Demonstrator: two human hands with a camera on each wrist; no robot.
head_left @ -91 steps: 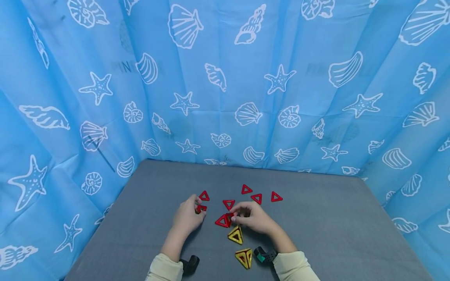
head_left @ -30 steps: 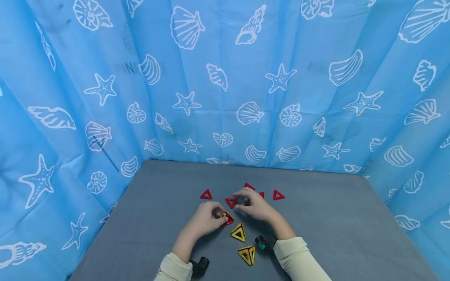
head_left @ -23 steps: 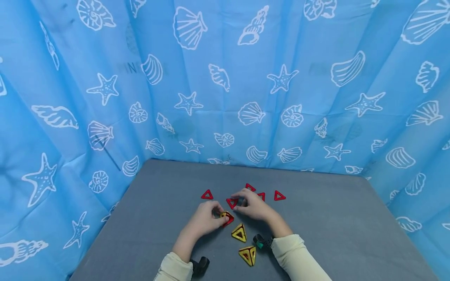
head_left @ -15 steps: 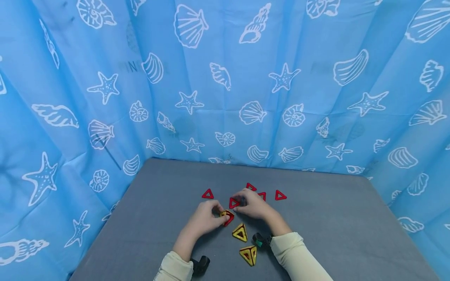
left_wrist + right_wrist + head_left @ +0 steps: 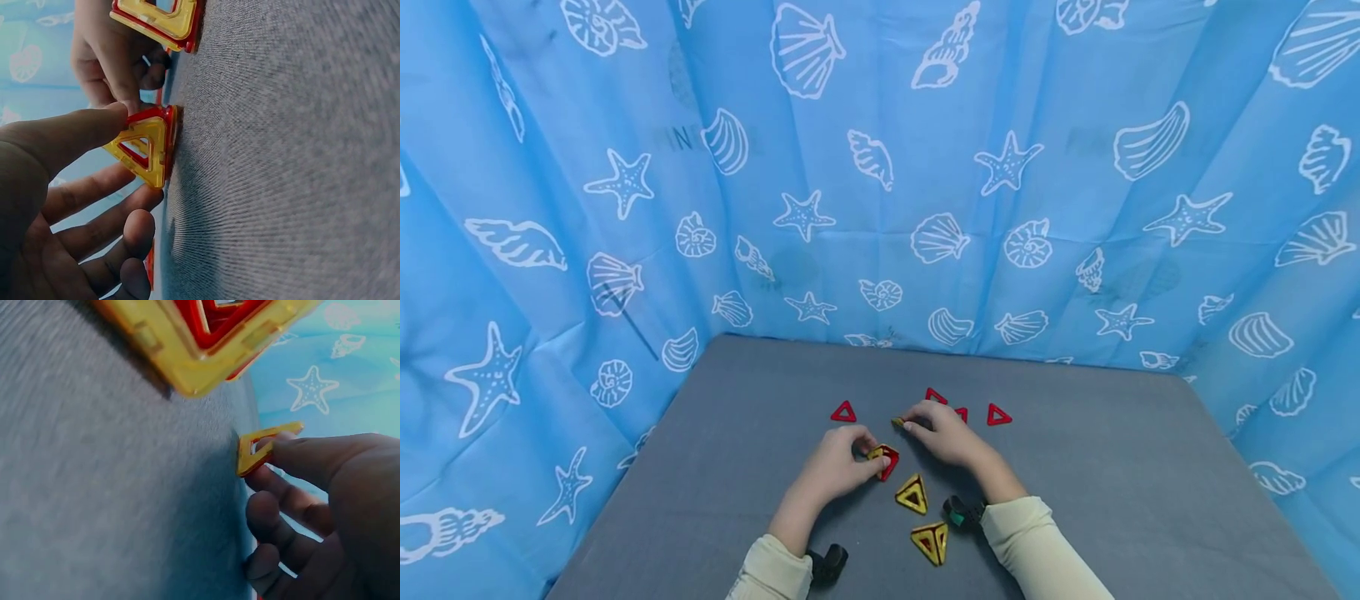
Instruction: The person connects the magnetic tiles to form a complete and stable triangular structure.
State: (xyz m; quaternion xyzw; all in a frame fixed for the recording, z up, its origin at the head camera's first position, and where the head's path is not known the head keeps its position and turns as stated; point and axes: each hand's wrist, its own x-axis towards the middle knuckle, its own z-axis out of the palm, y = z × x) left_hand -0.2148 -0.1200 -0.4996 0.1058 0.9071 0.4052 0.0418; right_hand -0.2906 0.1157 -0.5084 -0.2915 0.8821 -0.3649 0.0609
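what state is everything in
left hand, pinching red and yellow plastic triangle cluster
right hand, pinching tilted yellow plastic triangle
two yellow and red plastic clusters, joined, resting on grey cloth
leftmost red plastic triangle, lying flat
rightmost red plastic triangle, lying flat
two middle red triangles, partly hidden
blue fabric curtain, hanging creased

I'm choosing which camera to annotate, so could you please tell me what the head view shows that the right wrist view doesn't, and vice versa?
Only head: the left hand, both cream sleeves and the lone red triangle farthest left.

Only right wrist: the opening in the yellow triangle that the right hand pinches, and that hand's lower fingers.

Both: the right hand with its triangle, a yellow-and-red shape nearby, the gray tabletop and the blue seashell curtain.
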